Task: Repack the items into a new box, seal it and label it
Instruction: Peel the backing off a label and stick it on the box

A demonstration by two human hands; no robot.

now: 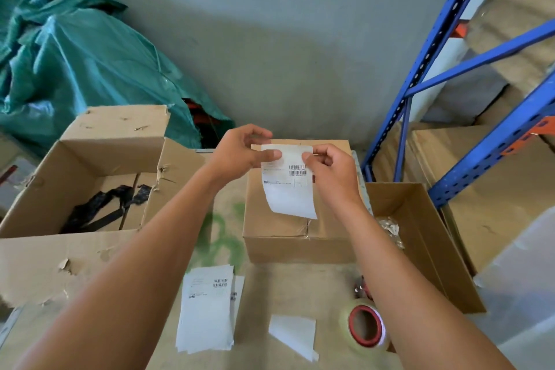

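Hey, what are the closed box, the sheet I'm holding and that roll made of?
The closed box looks like matte brown cardboard, creased. The sheet seems thin white paper, likely a label: it curls, bears barcodes. The roll: probably clear glossy plastic tape, red core.

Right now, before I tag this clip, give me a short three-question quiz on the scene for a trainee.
1. True or false: the label is already stuck flat on the closed box.
2. Where is the tape roll? A) on the table; B) inside the torn open box; C) on top of the closed box.
3. Fill in: the label's top edge is pinched by ___ hand(s).

Key
1. False: the left hand and right hand hold it up over the box, its lower end curling free.
2. A.
3. Both.
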